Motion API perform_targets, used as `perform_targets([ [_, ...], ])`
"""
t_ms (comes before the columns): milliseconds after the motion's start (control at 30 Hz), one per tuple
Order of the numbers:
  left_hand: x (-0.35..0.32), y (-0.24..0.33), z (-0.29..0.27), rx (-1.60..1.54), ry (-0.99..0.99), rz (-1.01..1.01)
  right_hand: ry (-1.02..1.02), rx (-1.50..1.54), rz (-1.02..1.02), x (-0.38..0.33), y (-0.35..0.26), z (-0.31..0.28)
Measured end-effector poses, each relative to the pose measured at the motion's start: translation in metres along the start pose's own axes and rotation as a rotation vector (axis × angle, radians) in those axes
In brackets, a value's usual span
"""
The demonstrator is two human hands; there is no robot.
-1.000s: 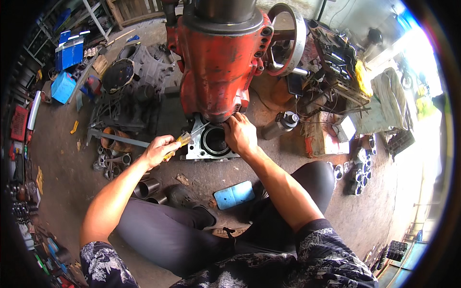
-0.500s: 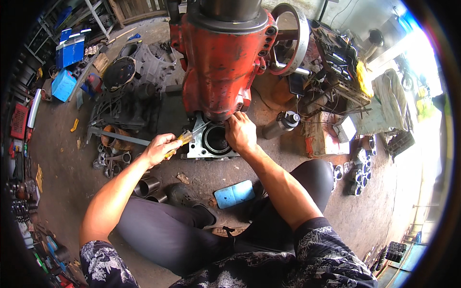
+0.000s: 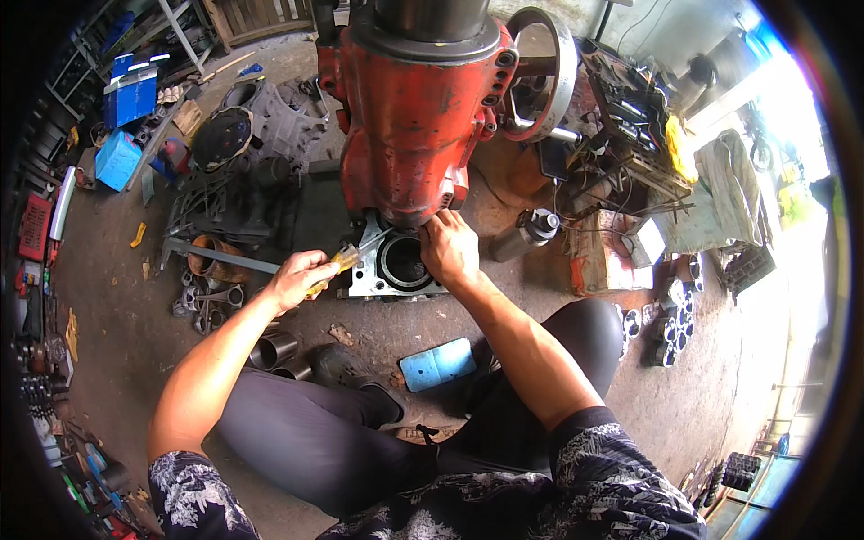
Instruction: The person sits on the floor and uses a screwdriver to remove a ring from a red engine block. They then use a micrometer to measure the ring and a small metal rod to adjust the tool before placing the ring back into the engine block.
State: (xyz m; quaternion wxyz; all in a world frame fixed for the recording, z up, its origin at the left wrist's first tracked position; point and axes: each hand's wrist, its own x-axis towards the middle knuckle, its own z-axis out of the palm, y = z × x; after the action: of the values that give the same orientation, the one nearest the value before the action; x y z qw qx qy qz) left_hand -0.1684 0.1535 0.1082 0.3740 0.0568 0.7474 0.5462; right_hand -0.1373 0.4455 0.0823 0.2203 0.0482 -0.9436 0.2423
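Observation:
A big red machine housing (image 3: pixel 414 117) stands over a grey metal block with a round bore (image 3: pixel 396 267) on the floor. My left hand (image 3: pixel 301 277) grips a yellow-handled screwdriver (image 3: pixel 346 258), whose shaft points toward the gap between housing and block. My right hand (image 3: pixel 448 247) rests on the block's right rim under the housing, fingers curled against the metal. What the fingertips touch is hidden.
Metal sleeves (image 3: pixel 274 351) and a blue flat case (image 3: pixel 438 363) lie near my knees. Connecting rods and parts (image 3: pixel 211 288) are piled at left, a steel bottle (image 3: pixel 526 234) and crates at right. A handwheel (image 3: pixel 540 72) sticks out of the machine.
Both hands stay at the block; the view has shifted only slightly and the screwdriver holds its place.

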Motion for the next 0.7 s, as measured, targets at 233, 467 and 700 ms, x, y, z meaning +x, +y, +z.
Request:
perform_targets([
  [233, 0.0003, -0.0003, 0.0001, -0.001, 0.0, 0.003, -0.005, -0.008, -0.009, 0.0001, 0.0003, -0.0003],
  [467, 0.0001, 0.0003, -0.0005, 0.008, -0.007, 0.007, -0.016, 0.003, 0.01, 0.0004, 0.0, -0.0005],
  [700, 0.001, -0.0007, -0.0007, 0.008, -0.009, 0.018, 0.004, -0.027, -0.037, -0.0004, 0.0021, 0.0017],
])
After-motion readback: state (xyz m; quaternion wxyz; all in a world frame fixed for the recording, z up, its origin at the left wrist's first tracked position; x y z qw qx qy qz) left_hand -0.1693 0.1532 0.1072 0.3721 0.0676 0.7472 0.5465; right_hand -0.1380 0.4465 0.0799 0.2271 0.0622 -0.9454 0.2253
